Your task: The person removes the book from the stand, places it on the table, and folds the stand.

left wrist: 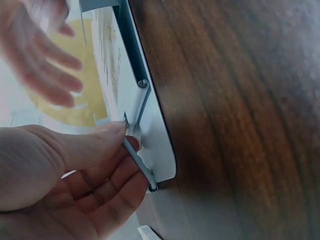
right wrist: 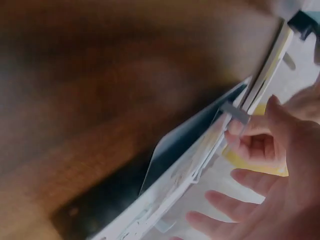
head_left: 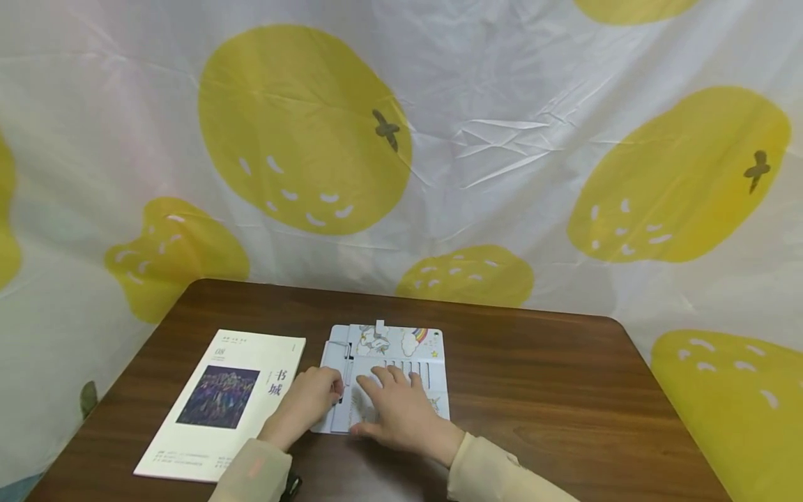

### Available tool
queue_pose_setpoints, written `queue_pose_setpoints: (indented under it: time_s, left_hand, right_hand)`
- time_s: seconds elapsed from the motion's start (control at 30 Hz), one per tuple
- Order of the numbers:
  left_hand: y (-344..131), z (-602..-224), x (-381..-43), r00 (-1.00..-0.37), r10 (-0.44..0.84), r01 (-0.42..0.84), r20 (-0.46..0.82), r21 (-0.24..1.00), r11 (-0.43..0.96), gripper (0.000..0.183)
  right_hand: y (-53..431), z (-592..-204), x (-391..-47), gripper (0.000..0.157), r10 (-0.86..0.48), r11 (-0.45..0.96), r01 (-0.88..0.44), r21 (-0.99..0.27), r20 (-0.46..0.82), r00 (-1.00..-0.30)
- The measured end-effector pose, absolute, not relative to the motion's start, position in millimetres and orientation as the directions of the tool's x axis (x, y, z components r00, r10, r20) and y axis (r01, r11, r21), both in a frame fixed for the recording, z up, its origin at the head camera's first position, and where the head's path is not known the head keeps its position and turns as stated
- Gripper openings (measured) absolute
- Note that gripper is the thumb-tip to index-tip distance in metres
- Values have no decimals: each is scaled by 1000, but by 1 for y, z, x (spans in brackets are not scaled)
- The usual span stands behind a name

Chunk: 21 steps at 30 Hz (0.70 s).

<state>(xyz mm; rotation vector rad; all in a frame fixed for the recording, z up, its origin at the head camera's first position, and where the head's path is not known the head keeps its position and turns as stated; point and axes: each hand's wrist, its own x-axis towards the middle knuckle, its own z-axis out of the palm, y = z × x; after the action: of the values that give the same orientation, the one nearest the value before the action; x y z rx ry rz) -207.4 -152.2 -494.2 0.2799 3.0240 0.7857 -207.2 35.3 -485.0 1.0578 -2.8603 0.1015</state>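
A white folding book stand (head_left: 395,341) with unicorn and rainbow pictures lies flat on the table. At its left edge my left hand (head_left: 310,397) has its fingers curled. In the left wrist view, the thumb and fingers of this left hand (left wrist: 75,170) pinch a thin grey bar (left wrist: 142,165) joined to the stand (left wrist: 155,145). My right hand (head_left: 404,411) is spread over the stand's lower part in the head view. The right wrist view shows this right hand (right wrist: 280,195) with fingers extended, apart from the stand (right wrist: 175,185) and holding nothing.
A white magazine (head_left: 216,397) with a dark picture lies left of the stand, partly under my left forearm. A dark wooden table (head_left: 539,390) carries both. Behind it hangs a white curtain (head_left: 489,70) with yellow fruit shapes.
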Motion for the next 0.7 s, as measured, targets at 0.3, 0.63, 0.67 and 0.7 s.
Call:
queue_pose_setpoints:
  time_s: [0.3,0.63,0.67,0.7]
  left_hand:
    - [-152,-495,-208,-984,172,167,35,491,855,18]
    - [-153,-498,-208,-985,167,163,38,506,847,15]
    - [-154,-498,-207,-986,162,159,38,509,846,15]
    - [-154,-499,-207,-987,158,155,40,513,844,15]
  right_hand:
    - [44,-492,-196,85,-653,753,-656,-46,66,-754]
    - [45,-497,-200,66,-617,779,-624,-63,102,-780]
    - [45,-497,-200,63,-620,776,-628,-61,104,-777]
    - [45,-497,-200,61,-624,774,-631,-59,107,-774]
